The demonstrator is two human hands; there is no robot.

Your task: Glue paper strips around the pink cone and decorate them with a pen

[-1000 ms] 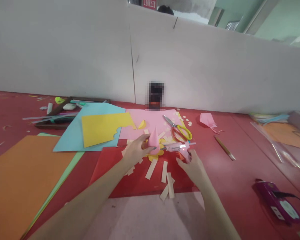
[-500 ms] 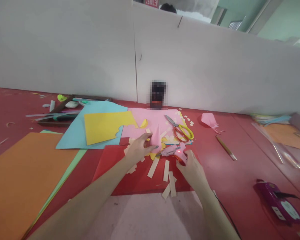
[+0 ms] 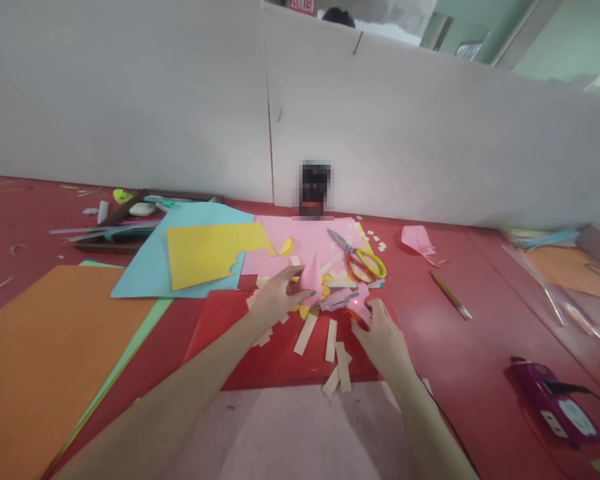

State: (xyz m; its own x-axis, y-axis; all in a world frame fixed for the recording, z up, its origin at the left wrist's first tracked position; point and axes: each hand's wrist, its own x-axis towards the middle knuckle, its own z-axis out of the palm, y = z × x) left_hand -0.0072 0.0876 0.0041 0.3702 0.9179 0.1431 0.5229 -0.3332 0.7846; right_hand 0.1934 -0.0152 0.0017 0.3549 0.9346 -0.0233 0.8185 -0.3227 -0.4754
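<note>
"Starting big: what's underneath?"

"Red surface, then a glossy red sheet lying flat in front of the person."

"Hands?"

"Right hand: grip curled round the handle of the pink glue gun; can't tell if a finger presses the trigger. Left hand: grip pinching the pink cone, thumb on the near side."

"Cone where, exactly?"

"Centre of the work, over the far part of the red sheet, point up, on or just above the yellow petalled piece. Contact underneath is hidden."

"Doing it well?"

"My read: pinch lightly, paper likely dents. Hold the cone upright and centred on the petals. Gun low, angled into the seam, thin even bead, no blobs. Better to turn the cone than reach round it."

"Small stuff?"

"Pale strips lie on the near side, just by the petals; a drip could stick one down. Smallest: nozzle tip, at the cone's lower edge, close to the left thumb. Touching the paper or not, can't tell. Probably hot, so thumb higher."
</note>
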